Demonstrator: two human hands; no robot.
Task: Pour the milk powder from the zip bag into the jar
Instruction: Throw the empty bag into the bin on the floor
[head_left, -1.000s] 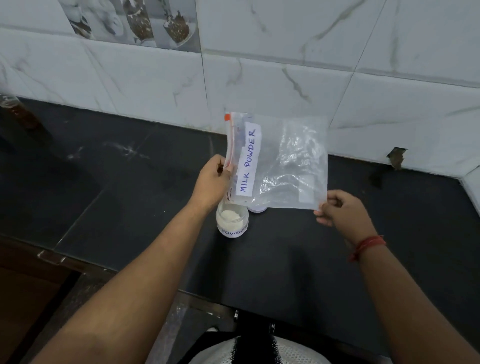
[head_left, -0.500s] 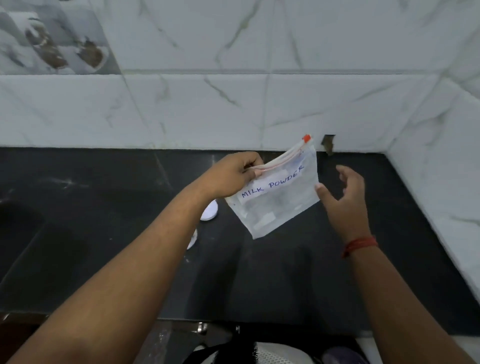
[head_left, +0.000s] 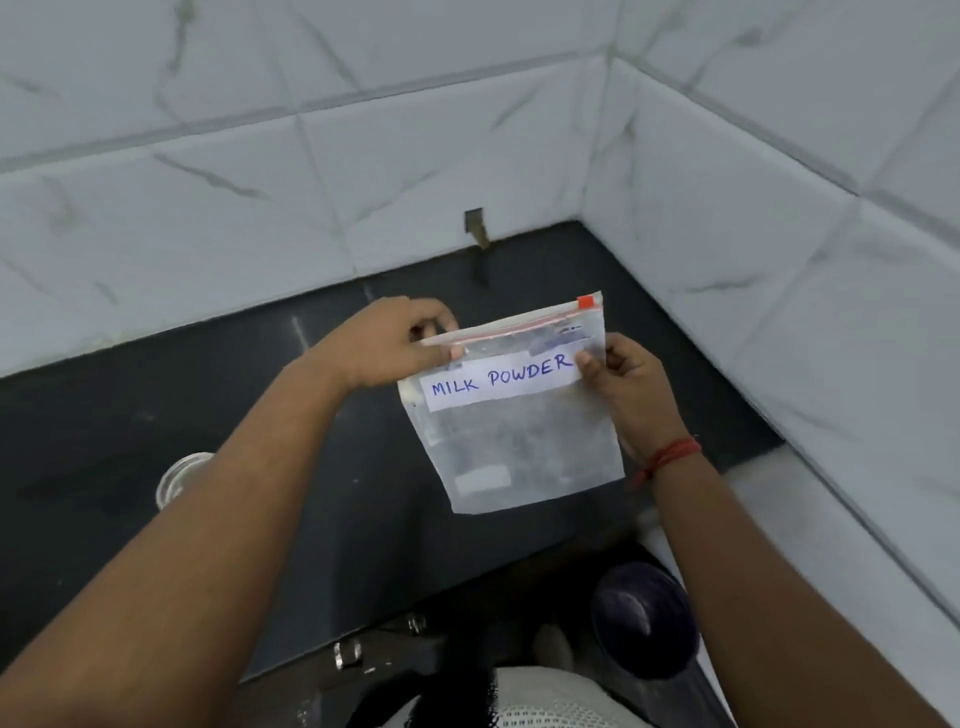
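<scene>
At the left edge of the frame, partly behind the left forearm, a round glass rim (head_left: 183, 475) stands on the dark counter (head_left: 156, 374); it is probably the jar, but I cannot tell for sure. In the middle, the left hand (head_left: 387, 345) is closed on the left end of the zip strip of the zip bag (head_left: 519, 426), thumb and fingers pinching it. The bag hangs upright above the counter, its label "MILK POWDER" (head_left: 501, 379) facing the camera, and it looks nearly empty. Right of it, the right hand (head_left: 623, 379) is closed on the right top corner, just under the red slider (head_left: 585, 301). The step seems to be closing the bag. To do it well, keep the strip straight and tight between both hands and press or slide along its whole length.
</scene>
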